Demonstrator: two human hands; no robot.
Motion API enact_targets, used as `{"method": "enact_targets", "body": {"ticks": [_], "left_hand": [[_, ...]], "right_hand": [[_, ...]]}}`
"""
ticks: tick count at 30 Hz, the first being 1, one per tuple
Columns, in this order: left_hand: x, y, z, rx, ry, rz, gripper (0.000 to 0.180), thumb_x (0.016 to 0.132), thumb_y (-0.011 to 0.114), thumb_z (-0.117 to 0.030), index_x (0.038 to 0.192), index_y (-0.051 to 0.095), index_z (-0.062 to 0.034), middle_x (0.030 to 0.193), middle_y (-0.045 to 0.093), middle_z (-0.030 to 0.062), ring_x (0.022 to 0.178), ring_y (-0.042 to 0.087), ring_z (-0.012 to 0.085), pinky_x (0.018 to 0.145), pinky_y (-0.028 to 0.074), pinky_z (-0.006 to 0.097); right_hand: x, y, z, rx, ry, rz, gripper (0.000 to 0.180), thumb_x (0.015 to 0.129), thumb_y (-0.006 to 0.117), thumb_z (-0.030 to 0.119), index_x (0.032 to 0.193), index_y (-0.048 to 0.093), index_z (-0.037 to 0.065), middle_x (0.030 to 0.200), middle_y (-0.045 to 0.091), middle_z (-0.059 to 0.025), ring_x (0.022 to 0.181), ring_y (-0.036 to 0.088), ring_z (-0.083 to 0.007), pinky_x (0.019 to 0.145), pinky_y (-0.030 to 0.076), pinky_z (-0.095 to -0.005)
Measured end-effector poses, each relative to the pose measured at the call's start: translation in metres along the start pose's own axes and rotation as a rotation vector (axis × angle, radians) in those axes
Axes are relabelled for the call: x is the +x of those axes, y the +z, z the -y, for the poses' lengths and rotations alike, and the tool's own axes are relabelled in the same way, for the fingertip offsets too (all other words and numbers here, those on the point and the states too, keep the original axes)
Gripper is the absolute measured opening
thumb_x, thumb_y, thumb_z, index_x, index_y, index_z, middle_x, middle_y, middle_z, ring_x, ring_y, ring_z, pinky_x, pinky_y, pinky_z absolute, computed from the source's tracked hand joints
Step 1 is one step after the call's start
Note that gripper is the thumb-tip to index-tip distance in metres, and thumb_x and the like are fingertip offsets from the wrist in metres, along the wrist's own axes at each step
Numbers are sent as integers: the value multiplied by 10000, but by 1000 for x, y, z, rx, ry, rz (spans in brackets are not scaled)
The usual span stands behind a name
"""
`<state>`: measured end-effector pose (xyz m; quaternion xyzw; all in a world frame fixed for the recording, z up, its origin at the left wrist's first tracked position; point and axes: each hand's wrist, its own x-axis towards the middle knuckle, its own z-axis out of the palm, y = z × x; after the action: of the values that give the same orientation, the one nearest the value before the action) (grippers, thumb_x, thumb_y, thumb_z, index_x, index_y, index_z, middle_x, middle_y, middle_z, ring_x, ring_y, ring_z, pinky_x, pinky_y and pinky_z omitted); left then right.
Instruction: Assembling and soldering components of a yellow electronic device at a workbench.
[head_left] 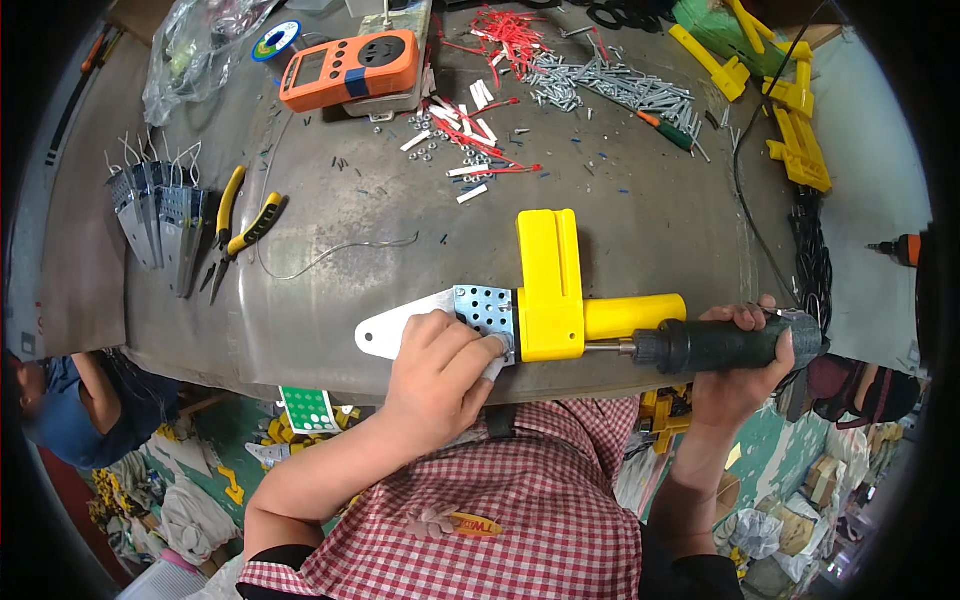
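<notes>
A yellow plastic tool body [550, 285] with a cylindrical handle lies near the front edge of the table. From its left side come a perforated metal guard [484, 308] and a pale tapered plate [392, 328] with a hole near its rounded tip. My left hand [438, 372] is closed over the guard and the plate's base, its fingertips pressed at the guard's lower edge. In my right hand [730, 392] is a dark electric screwdriver [700, 345], lying level. Its shaft reaches the right side of the yellow body, below the handle; the bit's tip is hidden there.
Long-nose pliers [235, 225] and several metal plates with wires [160, 215] lie at left. Farther back are an orange multimeter [350, 70], loose screws [620, 85], red wires [510, 40] and a green-handled screwdriver [665, 130]. Yellow housings [800, 145] are at right. Another person [85, 410] is at lower left.
</notes>
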<state>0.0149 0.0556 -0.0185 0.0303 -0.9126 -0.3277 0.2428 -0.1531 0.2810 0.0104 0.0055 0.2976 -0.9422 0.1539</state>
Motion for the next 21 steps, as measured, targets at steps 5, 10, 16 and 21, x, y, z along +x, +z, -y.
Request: {"method": "enact_targets", "body": {"ticks": [5,10,16,21], "left_hand": [[0,5,-5,25,-10,-21,307,569,690,-4,852,577,-37,767,536,87,717,496,294,676,371,398],[4,7,-4,9,-15,5,305,566,687,2,847,579,-43,767,535,90,721,495,294,674,372,398],[2,17,-4,101,-11,6,237,604,653,-38,826,570,-50,725,487,108,708,474,315,660,370,421],[-15,4,1,55,-135,122,338,660,661,-91,968,542,-20,951,519,188,906,493,390,842,386,485]], "right_hand": [[2,2,1,-16,-7,1,351,869,547,304,1123,445,86,858,479,-8,852,499,-138,906,395,-341],[8,2,1,-31,-26,14,347,867,544,308,1120,453,89,848,477,-5,845,494,-137,892,393,-344],[15,2,6,15,-33,143,382,862,548,358,1131,473,97,791,511,-20,798,501,-152,856,403,-358],[113,-14,65,-705,-18,-187,442,850,617,350,1167,490,70,797,576,-80,761,560,-220,743,475,-402]]}}
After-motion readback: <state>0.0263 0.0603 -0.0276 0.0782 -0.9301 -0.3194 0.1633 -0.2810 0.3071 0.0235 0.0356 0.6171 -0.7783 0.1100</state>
